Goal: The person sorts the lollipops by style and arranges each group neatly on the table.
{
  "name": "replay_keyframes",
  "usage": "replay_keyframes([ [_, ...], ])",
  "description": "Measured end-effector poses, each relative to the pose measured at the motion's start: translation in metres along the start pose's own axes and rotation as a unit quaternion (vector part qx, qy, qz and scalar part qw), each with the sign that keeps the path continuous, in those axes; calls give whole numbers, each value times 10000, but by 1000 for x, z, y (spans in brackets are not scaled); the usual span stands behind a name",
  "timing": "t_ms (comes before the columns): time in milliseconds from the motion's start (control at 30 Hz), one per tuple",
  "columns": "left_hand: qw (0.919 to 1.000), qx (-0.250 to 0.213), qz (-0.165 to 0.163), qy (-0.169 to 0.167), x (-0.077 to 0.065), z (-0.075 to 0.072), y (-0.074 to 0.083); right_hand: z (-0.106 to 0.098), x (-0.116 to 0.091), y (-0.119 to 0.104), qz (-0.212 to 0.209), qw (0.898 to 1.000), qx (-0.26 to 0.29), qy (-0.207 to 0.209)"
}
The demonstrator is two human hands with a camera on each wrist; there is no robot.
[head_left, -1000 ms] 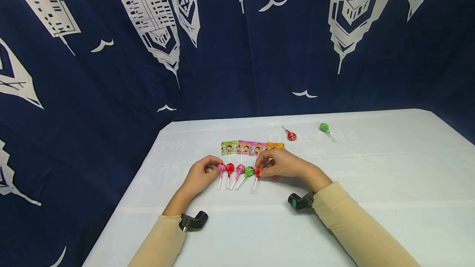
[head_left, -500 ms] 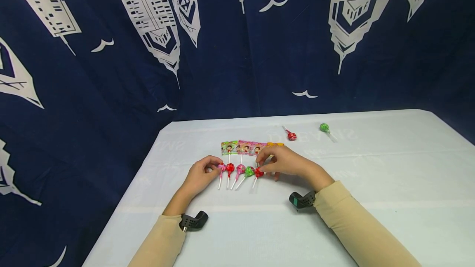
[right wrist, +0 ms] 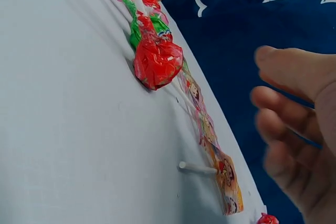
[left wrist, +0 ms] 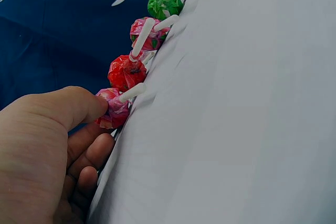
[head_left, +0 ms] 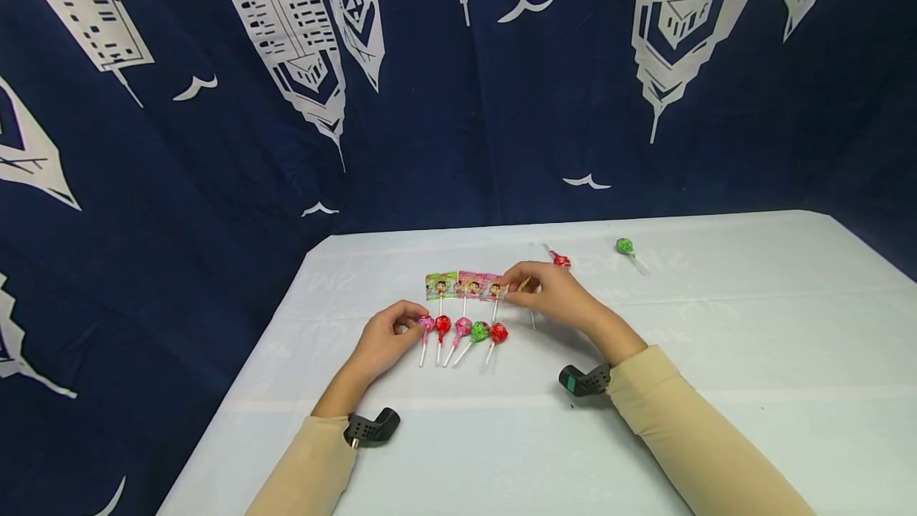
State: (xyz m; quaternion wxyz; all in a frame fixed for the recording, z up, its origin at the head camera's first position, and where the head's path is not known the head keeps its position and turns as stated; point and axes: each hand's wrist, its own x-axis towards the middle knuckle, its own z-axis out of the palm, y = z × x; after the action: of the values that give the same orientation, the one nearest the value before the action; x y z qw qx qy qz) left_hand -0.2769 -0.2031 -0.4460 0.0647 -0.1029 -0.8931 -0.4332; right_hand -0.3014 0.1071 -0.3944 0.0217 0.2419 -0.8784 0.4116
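My left hand [head_left: 390, 338] pinches a pink-wrapped ball lollipop [left wrist: 112, 109] between thumb and fingers, at the left end of a row. To its right lie a red lollipop [head_left: 443, 326], another pink one [head_left: 462, 329], a green one [head_left: 479, 332] and a second red one [head_left: 497, 333], sticks toward me. Behind them runs a line of flat wrapped lollipops: green [head_left: 440, 285], pink [head_left: 470, 283] and orange [right wrist: 228, 179]. My right hand [head_left: 552, 293] hovers with loosely bent fingers near the orange one, holding nothing; it mostly hides that one in the head view.
Farther back on the white-covered table [head_left: 716, 325] lie a loose red lollipop [head_left: 561, 260], partly behind the right hand, and a loose green one [head_left: 625, 247]. A dark blue printed cloth [head_left: 458, 142] hangs behind the table.
My right hand has let go of the red lollipop at the row's right end and moved back to the flat lollipops. The left hand has stayed on the pink lollipop.
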Motion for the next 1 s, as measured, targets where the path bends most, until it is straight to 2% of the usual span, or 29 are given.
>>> replay_keyframes([
  [200, 10000, 3, 2, -5, 1, -1, 0, -4, 2, 8, 86, 9947, -107, 1018],
  [500, 10000, 9, -50, -18, 0, 0, 0, -12, 10, 35, 345, 9775, -154, 2075],
  [733, 10000, -11, -85, -9, 0, 0, -1, -16, 12, 55, 481, 9679, -104, 2466],
  [1000, 10000, -12, -76, -19, -1, -1, 1, -16, 14, 75, 897, 9664, -22, 2408],
])
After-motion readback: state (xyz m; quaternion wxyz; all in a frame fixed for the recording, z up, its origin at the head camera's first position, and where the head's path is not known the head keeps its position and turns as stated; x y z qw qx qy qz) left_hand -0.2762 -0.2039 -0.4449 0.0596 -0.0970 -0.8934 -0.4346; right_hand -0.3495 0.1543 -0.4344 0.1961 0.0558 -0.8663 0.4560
